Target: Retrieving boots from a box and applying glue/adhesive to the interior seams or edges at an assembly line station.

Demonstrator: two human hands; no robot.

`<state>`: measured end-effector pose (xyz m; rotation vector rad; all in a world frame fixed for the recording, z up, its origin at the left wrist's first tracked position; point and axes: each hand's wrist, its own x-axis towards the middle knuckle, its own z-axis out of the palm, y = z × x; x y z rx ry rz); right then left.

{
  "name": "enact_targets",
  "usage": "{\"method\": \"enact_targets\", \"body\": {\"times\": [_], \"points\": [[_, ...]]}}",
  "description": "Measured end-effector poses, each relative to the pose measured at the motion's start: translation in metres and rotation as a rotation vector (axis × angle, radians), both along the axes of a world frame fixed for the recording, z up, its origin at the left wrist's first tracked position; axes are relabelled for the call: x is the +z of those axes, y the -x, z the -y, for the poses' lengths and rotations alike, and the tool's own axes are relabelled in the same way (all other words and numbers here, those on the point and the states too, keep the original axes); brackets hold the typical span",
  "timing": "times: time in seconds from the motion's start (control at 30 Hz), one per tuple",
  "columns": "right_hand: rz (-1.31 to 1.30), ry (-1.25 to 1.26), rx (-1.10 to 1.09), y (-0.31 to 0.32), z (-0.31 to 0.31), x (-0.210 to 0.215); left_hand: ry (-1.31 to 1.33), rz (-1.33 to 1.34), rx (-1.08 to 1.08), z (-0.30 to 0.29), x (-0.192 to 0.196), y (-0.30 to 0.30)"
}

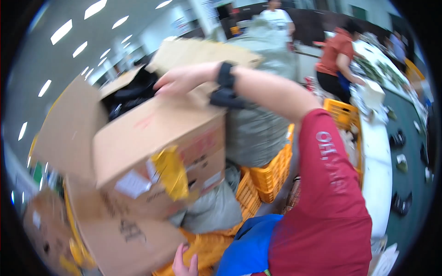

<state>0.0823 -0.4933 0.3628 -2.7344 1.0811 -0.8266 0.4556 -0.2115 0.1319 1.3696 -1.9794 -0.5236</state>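
Note:
A big open cardboard box [156, 138] tilts toward me, with black items [131, 94] inside and yellow tape and white labels on its front. My right hand [177, 80], with a black strap at the wrist, reaches over from the right and grips the box's top rim beside the black items. My red sleeve [329, 193] fills the lower right. Only part of my left hand [184, 262] shows at the bottom edge, fingers apart and pointing up, touching the lower corner of a second cardboard box [124, 234] beneath the first.
Yellow plastic crates [271, 172] and grey sacks [255, 133] are stacked behind and under the boxes. A long white-edged table [375, 161] with small dark items runs along the right. Two people [338, 60] stand at the far end.

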Motion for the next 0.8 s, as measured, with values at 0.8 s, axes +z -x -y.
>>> {"method": "enact_targets", "body": {"times": [0.8], "points": [[0.409,0.347,-0.547,-0.011,-0.198,0.012,-0.148,-0.325,-0.626,0.109,0.034,0.014]]}}
